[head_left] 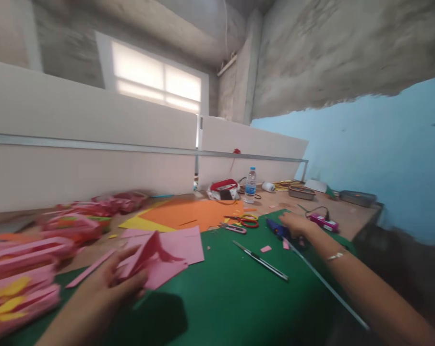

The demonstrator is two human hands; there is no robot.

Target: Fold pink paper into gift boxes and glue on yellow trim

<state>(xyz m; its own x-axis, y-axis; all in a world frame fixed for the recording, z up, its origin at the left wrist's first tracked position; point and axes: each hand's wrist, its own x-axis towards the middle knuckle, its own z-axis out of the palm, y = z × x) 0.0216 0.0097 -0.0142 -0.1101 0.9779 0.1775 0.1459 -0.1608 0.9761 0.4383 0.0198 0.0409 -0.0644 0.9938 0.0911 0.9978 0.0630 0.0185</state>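
My left hand [109,283] is closed around a folded piece of pink craft foam [151,252], raised over flat pink sheets [194,242]. To the right, my right hand [295,223] is closed on a blue glue gun [277,228] low over the green sheet [217,293]; its fingers are partly hidden. A long pale glue stick [332,286] trails from the gun toward the near right. Between the hands lie a pen [260,260], a pink box cutter [235,228] and scissors with red and yellow handles [249,220]. Small pink scraps [265,249] lie beside the gun.
Pink foam pieces [30,259] with yellow shapes are heaped at the left. Behind are orange sheets [188,211], a red and white pouch [224,189] and a water bottle [250,185]. A purple power strip [324,222] and metal trays [301,192] stand right.
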